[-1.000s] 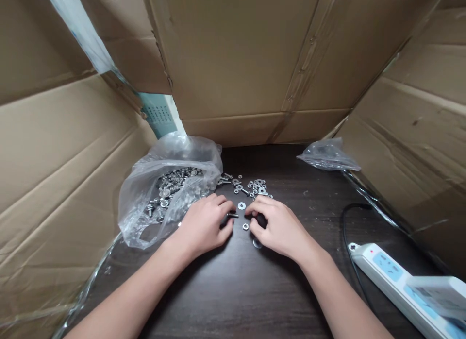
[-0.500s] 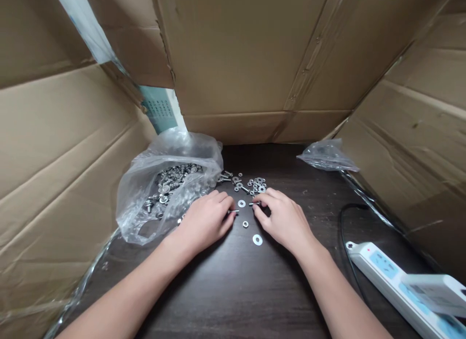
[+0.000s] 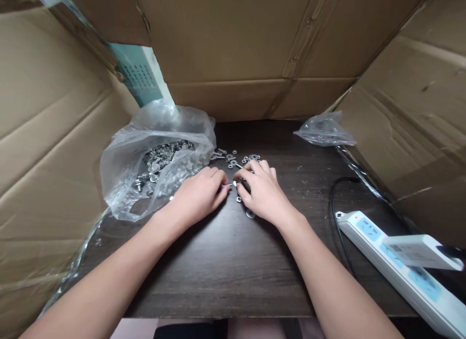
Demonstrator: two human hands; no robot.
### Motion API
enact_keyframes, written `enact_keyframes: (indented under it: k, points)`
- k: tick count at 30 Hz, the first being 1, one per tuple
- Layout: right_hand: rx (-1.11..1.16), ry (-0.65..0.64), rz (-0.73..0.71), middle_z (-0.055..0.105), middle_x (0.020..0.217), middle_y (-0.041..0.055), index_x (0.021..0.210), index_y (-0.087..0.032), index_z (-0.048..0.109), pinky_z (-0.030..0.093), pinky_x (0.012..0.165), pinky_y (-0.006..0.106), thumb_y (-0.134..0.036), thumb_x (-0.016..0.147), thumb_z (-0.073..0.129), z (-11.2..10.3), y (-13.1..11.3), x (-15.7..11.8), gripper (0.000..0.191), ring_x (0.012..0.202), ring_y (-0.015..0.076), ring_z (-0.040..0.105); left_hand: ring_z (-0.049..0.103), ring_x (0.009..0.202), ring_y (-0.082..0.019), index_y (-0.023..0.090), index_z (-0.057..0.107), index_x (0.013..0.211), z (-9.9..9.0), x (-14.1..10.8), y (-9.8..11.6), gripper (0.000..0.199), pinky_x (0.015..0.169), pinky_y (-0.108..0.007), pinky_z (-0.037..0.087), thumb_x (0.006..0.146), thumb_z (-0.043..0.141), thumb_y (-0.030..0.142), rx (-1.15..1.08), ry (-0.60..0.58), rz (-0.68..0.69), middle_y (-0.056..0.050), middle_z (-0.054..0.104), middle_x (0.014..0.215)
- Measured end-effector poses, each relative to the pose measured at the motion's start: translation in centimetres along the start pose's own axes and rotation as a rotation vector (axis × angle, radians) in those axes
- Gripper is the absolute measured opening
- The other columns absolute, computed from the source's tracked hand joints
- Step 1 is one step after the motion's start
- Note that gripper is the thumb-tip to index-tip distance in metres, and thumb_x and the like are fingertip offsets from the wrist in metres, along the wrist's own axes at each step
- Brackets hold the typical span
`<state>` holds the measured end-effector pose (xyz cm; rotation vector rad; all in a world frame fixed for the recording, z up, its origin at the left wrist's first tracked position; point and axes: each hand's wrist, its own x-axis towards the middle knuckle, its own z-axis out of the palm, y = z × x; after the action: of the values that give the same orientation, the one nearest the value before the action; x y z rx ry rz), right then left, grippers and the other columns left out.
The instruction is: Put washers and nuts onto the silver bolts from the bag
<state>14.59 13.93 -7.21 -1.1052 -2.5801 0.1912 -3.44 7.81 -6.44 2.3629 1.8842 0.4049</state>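
Grip: left hand (image 3: 202, 194) pinching bolt (image 3: 227, 184) | right hand (image 3: 265, 193) pinching washer (image 3: 235, 183) | green printed panel (image 3: 140, 77) illegible

In front of me, my dark wood-grain table (image 3: 218, 276) carries an open plastic bag (image 3: 113, 171) of metal fasteners toward its far left corner and a smaller plastic bag (image 3: 324, 129) by the far right. Loose screws (image 3: 218, 157) and nuts (image 3: 234, 152) lie mid-table; a nut (image 3: 239, 199) and washer (image 3: 250, 214) sit nearer my edge. A white power strip (image 3: 384, 261) and black cable (image 3: 332, 203) flank the right.

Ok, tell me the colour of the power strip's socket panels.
Light blue socket panels, set in a white power strip; best seen in the head view.
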Motion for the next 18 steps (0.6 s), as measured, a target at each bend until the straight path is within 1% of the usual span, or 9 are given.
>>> enact_keyframes:
  k: [3, 5, 7, 9, 11, 14, 18]
  points:
    - [0.034, -0.010, 0.012, 0.061, 0.113, 0.0118, 0.099, -0.018, 0.065, 0.037, 0.085, 0.043, -0.021, 0.093, 0.054, -0.2, 0.2, -0.2, 0.012, 0.108, 0.0298, 0.048, 0.057, 0.094, -0.022, 0.015, 0.058, 0.100, 0.0, 0.0, 0.0, 0.015, 0.079, -0.035, 0.048, 0.099, 0.051, 0.028, 0.006, 0.030, 0.008, -0.007, 0.064, 0.099]
    - [0.103, 0.010, 0.006, 0.064, 0.104, 0.0091, 0.093, -0.018, 0.062, 0.038, 0.084, 0.041, -0.019, 0.091, 0.056, -0.3, 0.2, -0.1, 0.006, 0.104, 0.0274, 0.051, 0.057, 0.094, -0.022, 0.016, 0.058, 0.100, -0.1, 0.0, -0.1, 0.014, 0.080, -0.035, 0.048, 0.099, 0.051, 0.028, 0.000, 0.043, 0.011, -0.006, 0.064, 0.099]
    - [0.254, 0.047, 0.012, 0.065, 0.092, 0.0057, 0.086, -0.018, 0.059, 0.041, 0.080, 0.036, -0.017, 0.089, 0.057, -0.4, 0.1, 0.0, 0.003, 0.091, 0.0216, 0.056, 0.058, 0.094, -0.022, 0.016, 0.057, 0.100, -0.1, 0.0, -0.1, 0.013, 0.079, -0.035, 0.048, 0.099, 0.050, 0.028, -0.017, 0.049, 0.011, -0.006, 0.064, 0.098]
    - [0.453, 0.089, 0.055, 0.065, 0.082, 0.0027, 0.083, -0.018, 0.059, 0.045, 0.072, 0.031, -0.017, 0.086, 0.058, -0.5, -0.2, 0.1, 0.003, 0.076, 0.0158, 0.058, 0.059, 0.092, -0.022, 0.017, 0.057, 0.100, -0.2, 0.0, -0.1, 0.013, 0.078, -0.034, 0.048, 0.099, 0.051, 0.028, -0.029, 0.054, 0.007, -0.006, 0.065, 0.097]
    - [0.632, 0.120, 0.106, 0.065, 0.079, 0.0015, 0.084, -0.018, 0.061, 0.048, 0.066, 0.027, -0.019, 0.085, 0.060, -0.5, -0.6, 0.1, 0.002, 0.069, 0.0135, 0.059, 0.060, 0.090, -0.022, 0.017, 0.058, 0.102, -0.3, 0.0, -0.1, 0.013, 0.077, -0.034, 0.048, 0.099, 0.050, 0.028, -0.033, 0.056, 0.000, -0.006, 0.065, 0.096]
    - [0.806, 0.118, 0.134, 0.067, 0.079, 0.0022, 0.088, -0.017, 0.064, 0.054, 0.067, 0.027, -0.021, 0.083, 0.063, -0.4, -1.0, 0.2, 0.007, 0.071, 0.0142, 0.065, 0.062, 0.089, -0.021, 0.018, 0.059, 0.105, -0.4, 0.0, 0.0, 0.015, 0.076, -0.032, 0.048, 0.100, 0.049, 0.028, -0.034, 0.050, -0.014, -0.006, 0.067, 0.096]
    - [0.885, 0.103, 0.142, 0.071, 0.084, 0.0040, 0.091, -0.016, 0.067, 0.058, 0.075, 0.030, -0.019, 0.080, 0.062, -0.3, -1.1, 0.1, 0.012, 0.077, 0.0158, 0.069, 0.064, 0.087, -0.021, 0.018, 0.060, 0.106, -0.6, 0.0, 0.1, 0.018, 0.073, -0.032, 0.048, 0.101, 0.048, 0.031, -0.031, 0.055, -0.031, -0.006, 0.068, 0.096]
